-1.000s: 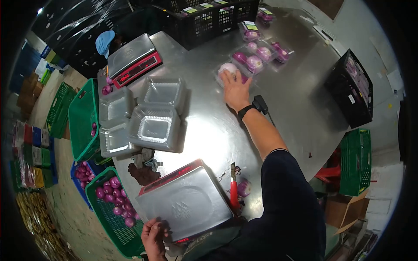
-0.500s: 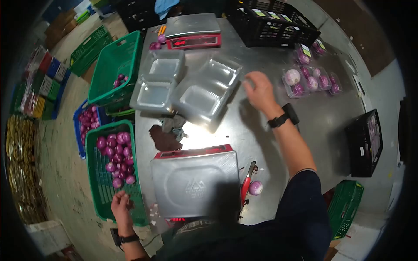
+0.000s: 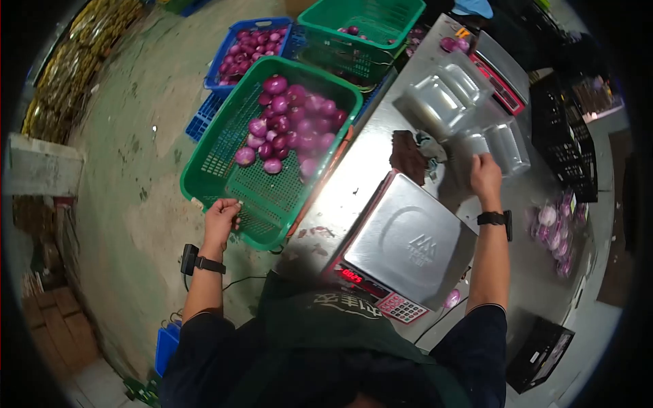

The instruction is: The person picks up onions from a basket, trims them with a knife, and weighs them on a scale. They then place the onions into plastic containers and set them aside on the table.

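My left hand (image 3: 223,221) is over the near rim of a green crate (image 3: 194,173), fingers curled together; what they hold, if anything, I cannot make out. Inside the crate lie several purple onions (image 3: 275,124). My right hand (image 3: 486,178) is closed at the near edge of a stack of clear plastic containers (image 3: 511,141), fingertips pinched on it. Another stack of clear containers (image 3: 435,98) lies beside it. Below my right hand, a scale (image 3: 401,231) with a bare metal plate and a lit red display sits on the metal table.
A brown cloth (image 3: 407,156) lies behind the scale. A second scale (image 3: 500,75) stands at the back. Packed onions (image 3: 554,228) and a black crate (image 3: 561,129) are on the right. A blue crate (image 3: 218,75) of onions and another green crate (image 3: 381,13) stand beyond.
The view has swung left, bringing the onion crate towards the middle. My right hand has gone from beside the clear containers to their near edge, fingers now closed. My left hand stays curled by the crate.
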Available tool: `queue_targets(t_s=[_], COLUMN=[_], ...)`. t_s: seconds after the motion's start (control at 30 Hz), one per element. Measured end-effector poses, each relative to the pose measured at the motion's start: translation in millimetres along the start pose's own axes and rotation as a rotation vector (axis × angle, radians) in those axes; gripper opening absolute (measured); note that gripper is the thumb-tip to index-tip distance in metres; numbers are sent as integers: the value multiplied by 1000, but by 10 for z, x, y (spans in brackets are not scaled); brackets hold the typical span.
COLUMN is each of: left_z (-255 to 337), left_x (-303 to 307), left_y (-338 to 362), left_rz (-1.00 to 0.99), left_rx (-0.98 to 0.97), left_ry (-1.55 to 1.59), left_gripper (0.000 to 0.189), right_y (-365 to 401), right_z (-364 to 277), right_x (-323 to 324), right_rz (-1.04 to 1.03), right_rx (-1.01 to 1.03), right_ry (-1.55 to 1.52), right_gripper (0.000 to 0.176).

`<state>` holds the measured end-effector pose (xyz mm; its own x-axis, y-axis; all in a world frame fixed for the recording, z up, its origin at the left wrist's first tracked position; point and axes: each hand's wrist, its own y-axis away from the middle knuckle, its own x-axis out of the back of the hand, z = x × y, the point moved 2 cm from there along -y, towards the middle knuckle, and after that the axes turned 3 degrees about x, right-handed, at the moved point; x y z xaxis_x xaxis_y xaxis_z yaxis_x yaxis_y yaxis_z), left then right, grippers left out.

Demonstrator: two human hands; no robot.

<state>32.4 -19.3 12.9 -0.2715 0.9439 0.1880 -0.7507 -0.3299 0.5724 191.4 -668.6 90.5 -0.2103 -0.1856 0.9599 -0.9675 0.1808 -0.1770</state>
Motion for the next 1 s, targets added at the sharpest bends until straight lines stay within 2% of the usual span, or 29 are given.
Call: queue_targets(t_s=[0.1, 0.17, 0.2, 0.27, 0.3, 0.37, 0.4, 0.47, 0.53, 0.57, 0.6, 0.63, 0.7, 0.77, 0.83, 0.9, 0.97, 1.0], left_z=[6, 130, 181, 267, 319, 210, 135, -61, -351, -459, -570, -688, -961, -1090, -1201, -1312, -1361, -1250], left_x=[280, 340, 340, 226, 144, -140, -333, -753, -1192, -1402, -1601, -1772, -2079, -2297, -2430, -2426, -2384, -2319], left_y=[-207, -396, -510, -754, -899, -1264, -1415, -1732, -2018, -2116, -2209, -2289, -2533, -2704, -2804, -2877, -2945, -2851], left_rz=[29, 31, 31, -22, -68, -152, -209, -289, -420, -444, -397, -349, -369, -314, -294, -276, -561, -559], left_rx=[35, 22, -2, 31, 42, 67, 116, 175, 308, 320, 421, 526, 625, 777, 801, 798, 767, 764], left_ry=[88, 87, 77, 59, 35, -68, -104, -137, -239, -241, -186, -134, -86, -7, 93, 83, 423, 424], left_gripper=[15, 18, 21, 22, 22, 26, 30, 33, 48, 48, 55, 63, 70, 79, 82, 81, 75, 75], right_y=[-48, -74, -26, 132, 291, 765, 1061, 1612, 2047, 2213, 2283, 2276, 2176, 2106, 2080, 2076, 2063, 2037], right_z=[74, 67, -46, -329, -472, -831, -905, -1332, -1490, -1569, -1665, -1780, -2098, -2272, -2347, -2360, -2401, -2434], right_x=[24, 82, 148, 352, 452, 576, 561, 605, 537, 556, 554, 579, 731, 829, 901, 957, 975, 966], right_rz=[21, 42, 33, 253, 275, 78, 4, -187, -276, -305, -333, -339, -382, -409, -415, -367, -308, -258], right_rx=[-63, -303, -304, -208, -103, -135, -29, -11, 30, -8, -45, -63, 46, -18, -77, -122, -157, -149], right_ry=[-137, -294, -278, -71, -109, -179, -163, -107, -162, -163, -165, -145, -146, -161, -199, -225, -260, -274], right_gripper=[36, 37, 37, 37, 38, 38, 35, 32, 33, 32, 33, 33, 40, 46, 52, 49, 46, 44])
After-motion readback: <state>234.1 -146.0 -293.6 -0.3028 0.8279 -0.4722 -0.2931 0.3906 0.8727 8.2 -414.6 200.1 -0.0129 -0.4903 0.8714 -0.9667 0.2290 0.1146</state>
